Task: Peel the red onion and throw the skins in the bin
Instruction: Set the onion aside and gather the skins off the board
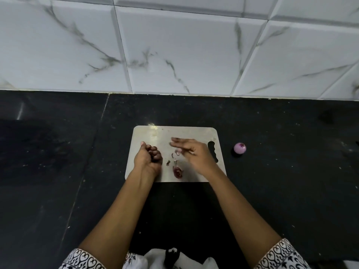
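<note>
Head-worn view, steeply downward (wide-angle)

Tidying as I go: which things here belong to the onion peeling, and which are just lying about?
Job: peeled onion; onion skins on cutting board; left hand gripping some; right hand.
Just surroundings: black countertop; tiled wall.

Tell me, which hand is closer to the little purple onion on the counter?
Right. The right hand hovers over the cutting board near its handle side, just left of the peeled onion. The left hand, gripping skins, sits at the board's opposite edge, farther away.
</note>
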Demonstrator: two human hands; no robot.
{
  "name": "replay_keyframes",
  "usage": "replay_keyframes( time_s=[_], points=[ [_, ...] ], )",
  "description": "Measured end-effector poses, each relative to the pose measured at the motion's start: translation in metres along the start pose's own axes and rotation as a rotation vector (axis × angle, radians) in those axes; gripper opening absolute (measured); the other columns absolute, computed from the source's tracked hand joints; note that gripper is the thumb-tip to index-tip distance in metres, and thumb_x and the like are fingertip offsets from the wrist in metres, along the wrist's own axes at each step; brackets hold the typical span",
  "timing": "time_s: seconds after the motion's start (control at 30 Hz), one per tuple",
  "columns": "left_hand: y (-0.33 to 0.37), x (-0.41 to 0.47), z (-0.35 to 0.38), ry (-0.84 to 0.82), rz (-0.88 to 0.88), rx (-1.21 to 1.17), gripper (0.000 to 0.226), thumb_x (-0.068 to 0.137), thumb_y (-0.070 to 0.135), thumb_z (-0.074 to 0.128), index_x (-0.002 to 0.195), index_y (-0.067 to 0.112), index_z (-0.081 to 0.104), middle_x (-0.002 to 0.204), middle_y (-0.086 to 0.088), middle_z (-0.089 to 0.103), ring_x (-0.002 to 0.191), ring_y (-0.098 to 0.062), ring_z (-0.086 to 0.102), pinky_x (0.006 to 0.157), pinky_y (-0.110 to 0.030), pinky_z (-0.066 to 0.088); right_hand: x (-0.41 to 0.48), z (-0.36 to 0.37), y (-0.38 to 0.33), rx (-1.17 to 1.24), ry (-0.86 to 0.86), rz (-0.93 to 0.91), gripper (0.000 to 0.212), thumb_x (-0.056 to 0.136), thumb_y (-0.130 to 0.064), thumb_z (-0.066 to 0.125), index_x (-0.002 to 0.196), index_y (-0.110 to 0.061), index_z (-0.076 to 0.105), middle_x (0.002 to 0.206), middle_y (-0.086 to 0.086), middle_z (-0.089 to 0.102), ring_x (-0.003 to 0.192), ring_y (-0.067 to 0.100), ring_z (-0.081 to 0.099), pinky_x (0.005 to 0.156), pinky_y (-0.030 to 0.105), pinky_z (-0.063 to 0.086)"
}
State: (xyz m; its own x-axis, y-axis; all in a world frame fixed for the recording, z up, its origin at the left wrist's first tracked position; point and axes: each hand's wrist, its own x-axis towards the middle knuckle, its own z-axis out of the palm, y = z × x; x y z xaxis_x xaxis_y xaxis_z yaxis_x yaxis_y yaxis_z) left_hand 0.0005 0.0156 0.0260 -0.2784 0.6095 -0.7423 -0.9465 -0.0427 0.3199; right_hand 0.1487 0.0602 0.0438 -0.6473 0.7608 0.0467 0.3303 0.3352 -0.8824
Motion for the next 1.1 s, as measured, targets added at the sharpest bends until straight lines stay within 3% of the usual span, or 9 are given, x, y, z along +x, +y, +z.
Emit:
replay_keyframes(
  time_s=[0.1, 0.27, 0.43, 0.67, 0.8, 0.9, 0.97, 1.03, 1.1],
  points=[
    [0.014, 0.003, -0.008, 0.012, 0.029, -0.007, 0.046, 0.101, 0.038, 0.035, 0.059, 0.020, 0.034, 0.032, 0.007, 0.034, 0.024, -0.002, 0.030, 0.026, -0.011, 0.019, 0.014, -0.005, 0.022, -0.306, -0.066, 0.132, 0.038, 0.094, -0.001, 0.043, 0.126, -0.016, 0.057, 0.137, 0.003, 0.052, 0.129, 0.015, 0.045, 0.111, 0.026, 0.029],
    [0.025, 0.004, -0.022, -0.006, 0.019, -0.030, 0.046, 0.100, 0.039, 0.035, 0.059, 0.020, 0.032, 0.031, 0.007, 0.034, 0.023, -0.002, 0.030, 0.025, -0.012, 0.019, 0.012, 0.011, 0.028, -0.624, -0.429, -0.071, 0.041, 0.098, -0.025, 0.042, 0.139, -0.020, 0.041, 0.145, 0.007, 0.040, 0.133, 0.022, 0.031, 0.106, 0.033, 0.029],
    [0.024, 0.001, -0.033, -0.021, -0.007, -0.040, 0.046, 0.100, 0.039, 0.034, 0.058, 0.020, 0.033, 0.032, 0.007, 0.034, 0.024, -0.002, 0.030, 0.025, -0.012, 0.020, -0.013, 0.016, 0.037, -0.813, -0.448, -0.243, 0.044, 0.094, -0.013, 0.048, 0.137, -0.019, 0.045, 0.144, 0.008, 0.041, 0.133, 0.027, 0.031, 0.103, 0.040, 0.038],
    [0.015, -0.004, -0.032, -0.025, -0.040, 0.007, 0.047, 0.100, 0.037, 0.035, 0.058, 0.018, 0.037, 0.035, 0.006, 0.038, 0.026, -0.003, 0.035, 0.027, -0.012, 0.023, -0.036, 0.026, 0.046, -0.719, -0.147, -0.290, 0.023, 0.083, -0.003, 0.057, 0.102, -0.008, 0.068, 0.103, 0.010, 0.066, 0.096, 0.028, 0.059, 0.070, 0.041, 0.055],
    [0.005, -0.005, -0.028, -0.006, -0.071, 0.047, 0.046, 0.100, 0.035, 0.037, 0.058, 0.016, 0.040, 0.037, 0.004, 0.042, 0.027, -0.006, 0.039, 0.029, -0.011, 0.027, -0.014, 0.028, 0.042, -0.628, 0.055, -0.168, 0.018, 0.081, 0.001, 0.059, 0.092, -0.007, 0.071, 0.093, 0.011, 0.069, 0.086, 0.027, 0.063, 0.074, 0.033, 0.053],
    [-0.003, -0.007, -0.020, -0.006, -0.106, 0.042, 0.044, 0.099, 0.033, 0.039, 0.060, 0.015, 0.043, 0.039, 0.002, 0.044, 0.027, -0.006, 0.040, 0.031, -0.011, 0.030, 0.005, 0.013, 0.019, 0.000, 0.333, 0.282, 0.016, 0.082, 0.002, 0.063, 0.092, -0.007, 0.071, 0.092, 0.007, 0.070, 0.082, 0.012, 0.062, 0.073, 0.011, 0.049],
    [-0.008, -0.008, -0.012, -0.014, -0.118, 0.045, 0.041, 0.098, 0.031, 0.041, 0.062, 0.014, 0.047, 0.041, 0.002, 0.047, 0.031, -0.007, 0.043, 0.036, -0.012, 0.036, 0.011, 0.006, -0.002, 0.405, 0.358, 0.367, 0.016, 0.082, 0.005, 0.063, 0.089, -0.008, 0.070, 0.086, 0.003, 0.070, 0.078, 0.009, 0.062, 0.070, 0.014, 0.052],
    [-0.015, -0.011, -0.003, -0.042, -0.132, 0.057, 0.037, 0.098, 0.030, 0.042, 0.067, 0.013, 0.053, 0.052, -0.001, 0.054, 0.045, -0.009, 0.050, 0.044, -0.017, 0.045, 0.009, 0.012, -0.023, 0.396, 0.299, 0.280, 0.016, 0.081, 0.004, 0.064, 0.086, -0.010, 0.070, 0.082, -0.001, 0.069, 0.073, 0.005, 0.062, 0.069, 0.017, 0.051],
    [-0.021, -0.015, 0.003, -0.110, -0.171, 0.016, 0.034, 0.097, 0.030, 0.042, 0.076, 0.010, 0.059, 0.067, -0.006, 0.062, 0.065, -0.014, 0.057, 0.058, -0.025, 0.051, 0.002, 0.029, -0.036, 0.153, 0.257, 0.130, 0.015, 0.079, 0.002, 0.065, 0.087, -0.009, 0.072, 0.085, 0.001, 0.071, 0.078, 0.007, 0.065, 0.074, 0.018, 0.051]
  ],
)
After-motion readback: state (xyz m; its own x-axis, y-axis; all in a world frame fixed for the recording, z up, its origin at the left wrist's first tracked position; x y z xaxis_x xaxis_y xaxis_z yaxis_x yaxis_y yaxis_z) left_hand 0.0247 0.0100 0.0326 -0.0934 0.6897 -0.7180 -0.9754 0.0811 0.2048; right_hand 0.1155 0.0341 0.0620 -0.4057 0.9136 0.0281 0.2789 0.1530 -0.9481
